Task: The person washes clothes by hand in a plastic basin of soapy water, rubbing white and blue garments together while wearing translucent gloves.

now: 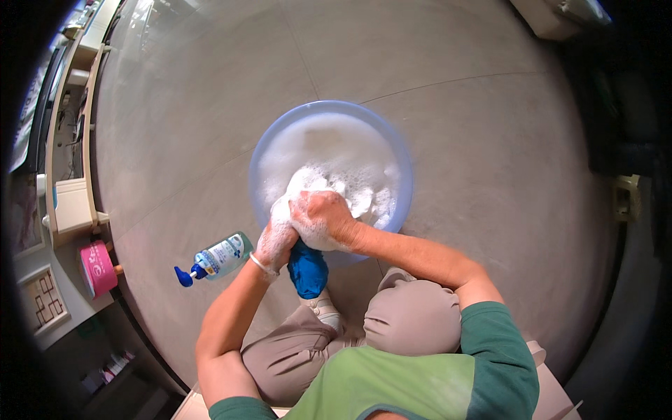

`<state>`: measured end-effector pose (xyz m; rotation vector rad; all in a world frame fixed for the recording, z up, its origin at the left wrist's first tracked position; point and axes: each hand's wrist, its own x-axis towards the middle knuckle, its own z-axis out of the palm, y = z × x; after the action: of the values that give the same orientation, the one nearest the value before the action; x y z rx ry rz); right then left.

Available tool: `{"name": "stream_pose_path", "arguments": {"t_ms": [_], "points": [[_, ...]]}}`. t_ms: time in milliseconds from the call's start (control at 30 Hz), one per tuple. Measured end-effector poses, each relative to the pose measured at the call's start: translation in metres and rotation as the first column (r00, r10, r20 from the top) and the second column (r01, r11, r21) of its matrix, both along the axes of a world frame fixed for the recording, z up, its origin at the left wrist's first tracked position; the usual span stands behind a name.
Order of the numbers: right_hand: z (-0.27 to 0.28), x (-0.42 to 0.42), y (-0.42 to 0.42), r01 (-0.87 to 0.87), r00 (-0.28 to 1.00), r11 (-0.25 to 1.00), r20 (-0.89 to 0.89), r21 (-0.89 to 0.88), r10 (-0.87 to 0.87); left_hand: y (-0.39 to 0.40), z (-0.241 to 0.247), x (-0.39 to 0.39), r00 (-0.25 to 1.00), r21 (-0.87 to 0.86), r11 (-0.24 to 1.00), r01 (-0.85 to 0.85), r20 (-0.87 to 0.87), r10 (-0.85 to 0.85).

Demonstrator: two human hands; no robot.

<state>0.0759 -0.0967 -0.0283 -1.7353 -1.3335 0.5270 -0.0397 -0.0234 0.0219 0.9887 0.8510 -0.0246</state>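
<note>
A round blue plastic basin (404,173) stands on the floor, with white suds (336,136) across its water. Over its near rim, my left hand (275,241) and my right hand (323,212) meet, both foamy and closed on a sudsy white cloth (304,181). Part of the cloth trails into the foam. A white bracelet circles my left wrist. Just below my hands lies a crumpled blue item (308,270), by a shoe; whether either hand touches it cannot be told. A clear pump bottle (223,254) with a blue head lies on the floor left of the basin.
Grey floor (472,147) surrounds the basin. Wooden shelving (52,199) with small items runs along the left edge, beside a pink round stool (98,269). My knees and shoes are close to the basin's near side. A dark object stands at the right edge.
</note>
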Motion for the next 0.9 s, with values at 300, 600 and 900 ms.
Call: {"name": "stream_pose_path", "arguments": {"t_ms": [300,600,900], "points": [[0.011,0.011,0.006,0.036,0.991,0.991,-0.123,-0.127,-0.052,0.008,0.007,0.01,0.999,-0.038,0.999,-0.034,0.001,0.034],[-0.02,0.034,0.01,0.118,0.848,0.974,-0.492,-0.193,-0.2,-0.006,0.004,0.004,0.988,0.238,0.965,0.108,0.081,-0.13],[0.004,0.032,0.009,0.003,0.944,0.98,-0.324,-0.2,-0.069,-0.002,-0.005,0.006,0.985,0.389,0.914,0.118,0.073,-0.158]]}}
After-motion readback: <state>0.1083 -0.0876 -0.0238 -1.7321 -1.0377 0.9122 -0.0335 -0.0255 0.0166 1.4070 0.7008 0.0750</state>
